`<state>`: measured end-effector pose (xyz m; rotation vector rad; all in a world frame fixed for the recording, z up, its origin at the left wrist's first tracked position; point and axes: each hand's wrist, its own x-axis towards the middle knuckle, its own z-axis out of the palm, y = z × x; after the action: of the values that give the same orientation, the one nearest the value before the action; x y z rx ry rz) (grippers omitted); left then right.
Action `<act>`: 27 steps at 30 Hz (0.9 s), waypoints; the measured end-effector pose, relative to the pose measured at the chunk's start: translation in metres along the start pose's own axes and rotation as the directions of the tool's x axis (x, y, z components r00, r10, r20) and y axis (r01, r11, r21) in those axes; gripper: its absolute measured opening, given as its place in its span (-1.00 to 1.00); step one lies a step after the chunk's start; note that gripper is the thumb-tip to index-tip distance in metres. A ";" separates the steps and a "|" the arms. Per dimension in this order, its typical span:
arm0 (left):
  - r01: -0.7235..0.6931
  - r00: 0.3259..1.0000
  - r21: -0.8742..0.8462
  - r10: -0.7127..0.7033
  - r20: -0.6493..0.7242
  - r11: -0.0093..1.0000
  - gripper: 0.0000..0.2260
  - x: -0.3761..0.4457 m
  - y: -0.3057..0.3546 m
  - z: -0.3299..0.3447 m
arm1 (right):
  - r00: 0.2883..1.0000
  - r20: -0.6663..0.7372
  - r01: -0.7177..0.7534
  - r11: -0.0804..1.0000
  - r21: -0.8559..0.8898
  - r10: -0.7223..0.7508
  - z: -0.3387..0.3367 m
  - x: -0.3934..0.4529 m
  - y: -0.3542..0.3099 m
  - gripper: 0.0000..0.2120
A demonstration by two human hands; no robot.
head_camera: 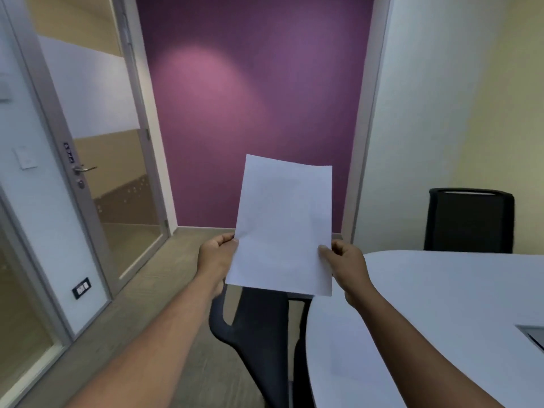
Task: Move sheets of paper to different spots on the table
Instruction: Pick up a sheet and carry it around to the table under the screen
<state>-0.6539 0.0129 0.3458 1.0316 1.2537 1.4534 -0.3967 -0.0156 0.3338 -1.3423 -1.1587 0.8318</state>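
I held the sheet (282,228) upright in the air, long axis vertical, pinched at its lower edges by my left hand (217,254) and right hand (346,262), with the desk (441,304) lying down to the right, nearer my right hand.

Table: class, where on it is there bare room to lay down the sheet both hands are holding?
Nearly all the visible white table is bare, from its rounded near edge by the dark chair back toward the far chair. Only the grey panel at its right edge takes space. The sheet hangs beyond the table's left end.
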 end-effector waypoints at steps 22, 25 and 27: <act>-0.052 0.988 0.014 0.049 0.149 0.999 -0.90 0.237 0.016 -0.077 | 0.988 -0.076 0.137 0.990 0.028 -0.135 0.167 0.177 -0.045 -0.84; -0.056 0.960 0.027 0.046 0.275 0.998 -0.89 0.278 0.024 -0.095 | 0.981 -0.136 0.144 0.989 0.027 -0.139 0.195 0.191 -0.043 -0.86; -0.041 0.944 0.004 0.037 0.328 0.999 -0.85 0.305 0.030 -0.105 | 0.967 -0.199 0.163 0.987 0.014 -0.157 0.215 0.199 -0.041 -0.86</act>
<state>-0.8256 0.2863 0.3691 1.2534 1.0062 1.2418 -0.5541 0.2311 0.3754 -1.2580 -1.0782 0.5837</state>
